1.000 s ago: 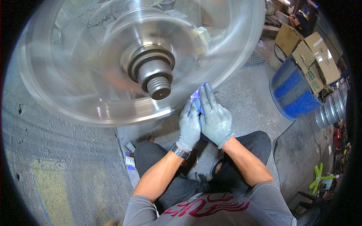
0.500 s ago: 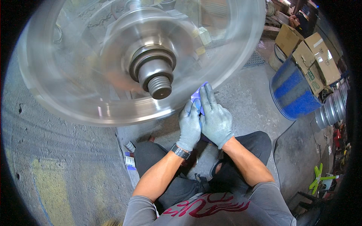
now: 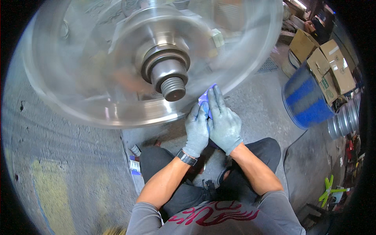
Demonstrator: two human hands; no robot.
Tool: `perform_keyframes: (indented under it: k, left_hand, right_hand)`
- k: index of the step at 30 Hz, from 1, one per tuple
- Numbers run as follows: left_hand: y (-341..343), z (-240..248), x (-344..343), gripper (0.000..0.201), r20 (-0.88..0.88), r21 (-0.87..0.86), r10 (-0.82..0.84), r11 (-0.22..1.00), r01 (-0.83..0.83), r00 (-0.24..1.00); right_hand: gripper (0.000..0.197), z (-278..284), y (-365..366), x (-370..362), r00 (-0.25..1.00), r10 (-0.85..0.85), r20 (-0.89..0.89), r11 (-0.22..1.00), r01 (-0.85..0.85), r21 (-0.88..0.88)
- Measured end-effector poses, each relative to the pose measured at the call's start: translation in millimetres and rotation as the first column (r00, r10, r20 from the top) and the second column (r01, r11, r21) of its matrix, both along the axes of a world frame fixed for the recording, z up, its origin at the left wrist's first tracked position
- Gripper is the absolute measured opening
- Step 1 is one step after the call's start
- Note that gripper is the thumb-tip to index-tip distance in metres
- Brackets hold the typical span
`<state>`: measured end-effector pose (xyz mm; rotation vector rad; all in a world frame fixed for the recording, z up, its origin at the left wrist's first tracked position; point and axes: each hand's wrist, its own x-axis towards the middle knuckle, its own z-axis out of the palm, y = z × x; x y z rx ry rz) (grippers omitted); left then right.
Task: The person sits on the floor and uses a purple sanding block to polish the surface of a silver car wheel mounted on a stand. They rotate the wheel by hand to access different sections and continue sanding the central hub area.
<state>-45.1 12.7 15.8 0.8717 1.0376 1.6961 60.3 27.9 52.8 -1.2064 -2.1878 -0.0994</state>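
A large metal wheel rim (image 3: 152, 111), blurred by spinning, turns on a threaded steel shaft (image 3: 173, 88) in front of me. Against its near right edge, both my gloved hands press a folded purple sheet (image 3: 203, 97) that looks like sandpaper. My left hand (image 3: 197, 127) grips it from the left side, thumb on the sheet. Stretched fingers of my right hand (image 3: 225, 125) lie along its right side and back it. The hands touch each other; part of the sheet is hidden beneath them. Both gloves are grey and darkened at the fingertips.
On the right stands a blue bin (image 3: 303, 98) topped with open cardboard boxes (image 3: 333, 64). Several silver rims (image 3: 344, 119) are stacked beside it. A bright green star-shaped piece (image 3: 328, 191) is at lower right. A small box (image 3: 134, 166) lies by my left knee. Another person (image 3: 319, 25) is far back right.
The wheel and shaft sit slightly farther right in view, and the bin and boxes have also shifted a little right. My hands keep the same hold on the purple sheet.
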Motion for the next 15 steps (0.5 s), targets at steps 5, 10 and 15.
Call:
perform_keyframes:
  k: [5,10,15]
  left_hand:
    - [-1.7,6.5,-2.1,0.027,0.006,-0.019,0.012,1.0,-0.012,1.0]
    - [-3.1,14.9,-3.9,0.024,0.092,-0.001,0.045,0.999,-0.045,0.995]
    - [-6.6,26.6,-8.3,0.024,0.031,0.036,0.08,0.996,-0.081,0.996]
  right_hand:
    - [0.087,5.5,-1.0,-3.4,1.0,-0.002,0.025,1.0,0.002,-0.013]
    - [0.085,7.8,-1.0,-8.5,1.0,0.013,0.015,1.0,-0.013,0.006]
    - [0.082,17.8,-1.6,-14.5,1.0,0.026,-0.001,0.999,-0.026,0.043]
